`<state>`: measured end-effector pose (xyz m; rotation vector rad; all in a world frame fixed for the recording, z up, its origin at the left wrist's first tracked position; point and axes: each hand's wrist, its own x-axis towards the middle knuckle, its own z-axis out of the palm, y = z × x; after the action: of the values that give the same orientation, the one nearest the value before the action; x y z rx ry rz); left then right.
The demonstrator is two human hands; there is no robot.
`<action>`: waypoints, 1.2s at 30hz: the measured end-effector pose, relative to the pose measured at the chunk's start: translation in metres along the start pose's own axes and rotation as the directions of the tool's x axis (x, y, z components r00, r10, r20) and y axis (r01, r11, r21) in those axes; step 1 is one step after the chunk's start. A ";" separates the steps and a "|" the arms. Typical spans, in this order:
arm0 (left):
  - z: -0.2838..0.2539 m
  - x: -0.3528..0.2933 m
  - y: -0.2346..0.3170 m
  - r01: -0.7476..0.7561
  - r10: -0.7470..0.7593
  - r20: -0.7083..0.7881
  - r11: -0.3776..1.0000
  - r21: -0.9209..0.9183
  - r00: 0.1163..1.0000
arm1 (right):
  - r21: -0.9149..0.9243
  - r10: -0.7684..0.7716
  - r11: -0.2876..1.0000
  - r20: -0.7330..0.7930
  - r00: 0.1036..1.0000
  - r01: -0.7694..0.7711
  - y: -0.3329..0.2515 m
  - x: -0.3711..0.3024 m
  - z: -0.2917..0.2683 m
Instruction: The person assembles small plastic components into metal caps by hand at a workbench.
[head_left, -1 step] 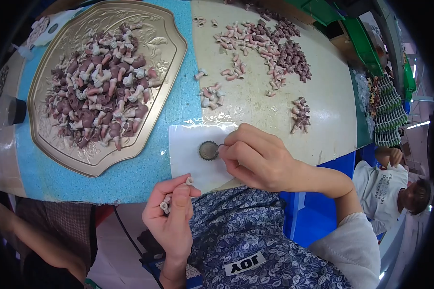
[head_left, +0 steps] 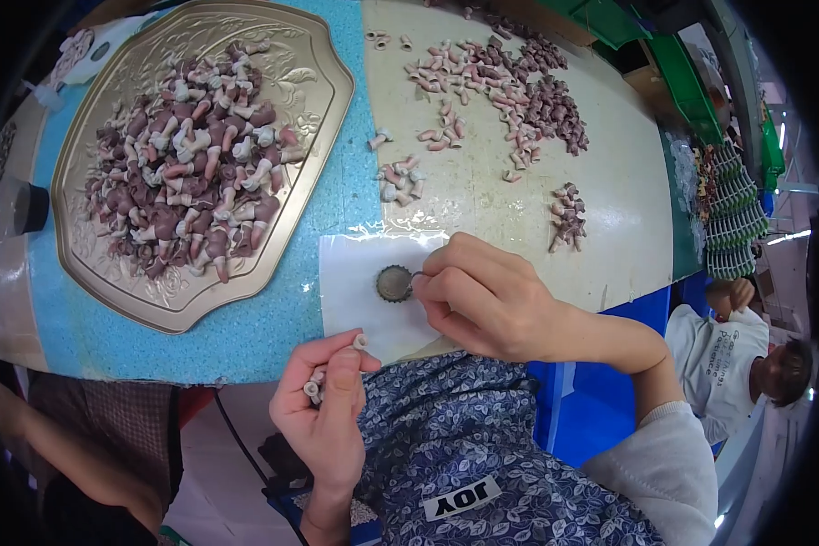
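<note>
My left hand (head_left: 323, 400), low at the table's front edge, is closed round a few small pale tube-shaped pieces. One hollow-ended piece (head_left: 360, 341) pokes out between thumb and forefinger, and another pale end (head_left: 312, 389) shows by the curled fingers. My right hand (head_left: 482, 296) is pinched at the right rim of a crimped bottle cap (head_left: 394, 283). Its fingertips hide whatever is between them. The cap lies open side up on a white sheet (head_left: 350, 305) and has a dull grey-brown inside.
A gold tray (head_left: 305, 173) heaped with small maroon, pink and white moulded pieces (head_left: 187, 164) stands at the left on a blue mat (head_left: 337, 196). More pink and maroon pieces (head_left: 519, 100) lie across the far table. Another person (head_left: 737, 364) is at the far right; a forearm (head_left: 73, 455) shows lower left.
</note>
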<state>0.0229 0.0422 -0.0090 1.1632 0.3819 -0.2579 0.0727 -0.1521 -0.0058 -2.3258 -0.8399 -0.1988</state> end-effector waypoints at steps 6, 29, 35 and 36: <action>-0.002 -0.003 -0.005 -0.061 0.060 0.024 0.997 0.047 0.998 | -0.064 -0.057 0.996 0.090 0.994 0.063 -0.001 0.006 -0.003; 0.022 -0.008 -0.006 -0.070 0.068 -0.018 0.995 -0.068 0.997 | 0.693 0.447 0.647 -0.008 0.894 -0.318 -0.040 -0.002 -0.019; 0.027 -0.013 -0.016 -0.206 0.210 -0.053 0.976 0.063 0.976 | 0.539 0.354 0.814 -0.164 0.921 -0.217 -0.045 -0.001 -0.013; 0.027 -0.013 -0.018 -0.251 0.260 -0.073 0.961 0.117 0.963 | 0.540 0.355 0.814 -0.166 0.920 -0.216 -0.046 -0.002 -0.012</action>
<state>0.0081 0.0103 -0.0092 1.3183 0.2929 -0.0010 0.0438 -0.1337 0.0268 -1.8332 -0.3386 -0.1240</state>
